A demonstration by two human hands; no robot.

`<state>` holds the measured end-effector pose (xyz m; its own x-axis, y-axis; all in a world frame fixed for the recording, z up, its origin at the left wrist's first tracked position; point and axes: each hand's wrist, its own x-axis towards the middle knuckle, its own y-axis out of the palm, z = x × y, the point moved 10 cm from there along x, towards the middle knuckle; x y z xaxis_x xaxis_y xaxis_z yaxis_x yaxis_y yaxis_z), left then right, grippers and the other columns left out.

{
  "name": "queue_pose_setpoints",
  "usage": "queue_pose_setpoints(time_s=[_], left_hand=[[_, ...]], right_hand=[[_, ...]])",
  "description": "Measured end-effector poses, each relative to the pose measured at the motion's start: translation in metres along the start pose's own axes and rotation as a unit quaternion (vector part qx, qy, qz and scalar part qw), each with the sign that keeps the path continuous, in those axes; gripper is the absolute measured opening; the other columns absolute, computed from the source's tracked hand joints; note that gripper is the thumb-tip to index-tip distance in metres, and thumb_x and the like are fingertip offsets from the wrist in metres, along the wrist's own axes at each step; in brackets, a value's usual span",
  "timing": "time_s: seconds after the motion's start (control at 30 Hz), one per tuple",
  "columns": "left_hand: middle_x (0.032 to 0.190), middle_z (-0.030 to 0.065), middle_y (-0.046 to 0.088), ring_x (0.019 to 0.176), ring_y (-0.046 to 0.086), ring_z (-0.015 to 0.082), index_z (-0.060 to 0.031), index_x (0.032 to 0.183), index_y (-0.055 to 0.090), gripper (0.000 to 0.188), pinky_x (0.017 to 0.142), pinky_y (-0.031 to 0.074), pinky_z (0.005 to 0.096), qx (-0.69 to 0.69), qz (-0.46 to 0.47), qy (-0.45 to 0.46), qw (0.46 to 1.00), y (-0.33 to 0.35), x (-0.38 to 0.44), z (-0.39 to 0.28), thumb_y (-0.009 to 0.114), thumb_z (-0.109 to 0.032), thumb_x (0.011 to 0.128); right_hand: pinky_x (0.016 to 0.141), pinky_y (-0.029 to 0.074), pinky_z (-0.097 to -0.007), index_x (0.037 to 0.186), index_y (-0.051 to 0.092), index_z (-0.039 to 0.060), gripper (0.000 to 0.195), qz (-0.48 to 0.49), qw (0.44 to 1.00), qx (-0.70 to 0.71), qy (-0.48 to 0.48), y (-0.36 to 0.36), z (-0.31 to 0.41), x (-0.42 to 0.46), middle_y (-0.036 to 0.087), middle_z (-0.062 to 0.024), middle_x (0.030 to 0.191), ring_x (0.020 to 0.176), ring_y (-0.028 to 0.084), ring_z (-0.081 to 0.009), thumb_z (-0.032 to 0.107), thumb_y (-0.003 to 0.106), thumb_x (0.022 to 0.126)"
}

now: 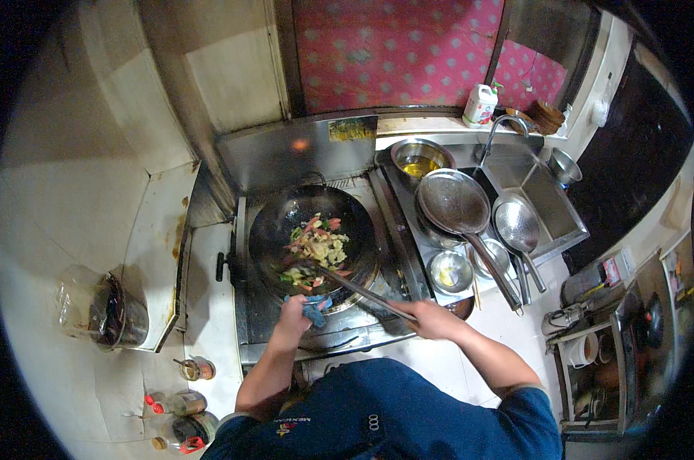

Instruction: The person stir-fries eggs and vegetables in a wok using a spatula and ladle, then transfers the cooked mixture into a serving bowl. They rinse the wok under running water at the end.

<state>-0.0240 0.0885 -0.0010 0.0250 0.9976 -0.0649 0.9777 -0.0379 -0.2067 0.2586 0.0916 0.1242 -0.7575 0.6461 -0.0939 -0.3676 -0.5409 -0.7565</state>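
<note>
A dark wok (272, 230) sits on a steel stove (318, 345). Inside it lies a mix of scrambled egg (329, 248), green vegetable pieces and pink slices (333, 223). My left hand (293, 317) grips a folded blue cloth (314, 311) at the wok's near rim; whatever the cloth wraps is hidden. In my right hand (430, 319) is the long handle of a metal cooking ladle (370, 294). The ladle's head is down among the food on the near left side, partly covered by it.
Right of the stove stand a bowl of yellow oil (421, 167), a large strainer (455, 201) with its handle jutting nearward, small metal bowls (451, 273) and a perforated skimmer (516, 223). Beyond is a sink (545, 184) with a faucet (499, 123). Bottles (189, 403) and a jar (196, 369) stand at left.
</note>
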Motion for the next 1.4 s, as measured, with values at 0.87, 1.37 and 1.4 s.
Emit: queue_pose_setpoints(time_s=[0.87,1.37,1.4], left_hand=[[0.081,0.0138,0.068,0.076,0.067,0.0331,-0.0053,0.094,0.065,0.018,0.069,0.054,0.0425,0.11,-0.118,0.008,0.987,-0.037,-0.122,-0.01,0.071,-0.019,0.084],[0.101,0.0175,0.068,0.096,0.067,0.0312,0.003,0.101,0.062,0.021,0.081,0.055,0.0461,-0.029,-0.067,-0.106,0.992,-0.017,-0.13,-0.012,0.057,-0.009,0.085],[0.1,0.0182,0.068,0.095,0.067,0.0322,0.0039,0.099,0.062,0.02,0.08,0.056,0.0472,-0.2,-0.152,-0.146,0.957,-0.031,-0.128,-0.004,0.055,-0.007,0.084]], right_hand=[[0.063,0.053,-0.031,0.15,0.05,0.0132,0.062,0.04,0.956,0.221,0.187,-0.044,-0.03,-0.108,0.07,-0.0063,0.094,0.067,0.061,-0.0135,0.002,0.064,0.091],[0.109,0.046,-0.0375,0.145,0.052,0.0032,0.057,-0.086,0.975,0.179,0.095,-0.03,-0.032,-0.101,0.06,-0.0205,0.141,0.13,0.059,-0.03,0.004,0.068,0.09],[0.11,0.045,-0.0368,0.146,0.051,0.0029,0.057,-0.074,0.964,0.225,0.119,-0.034,-0.035,-0.108,0.059,-0.0199,0.141,0.131,0.057,-0.0285,0.004,0.068,0.091]])
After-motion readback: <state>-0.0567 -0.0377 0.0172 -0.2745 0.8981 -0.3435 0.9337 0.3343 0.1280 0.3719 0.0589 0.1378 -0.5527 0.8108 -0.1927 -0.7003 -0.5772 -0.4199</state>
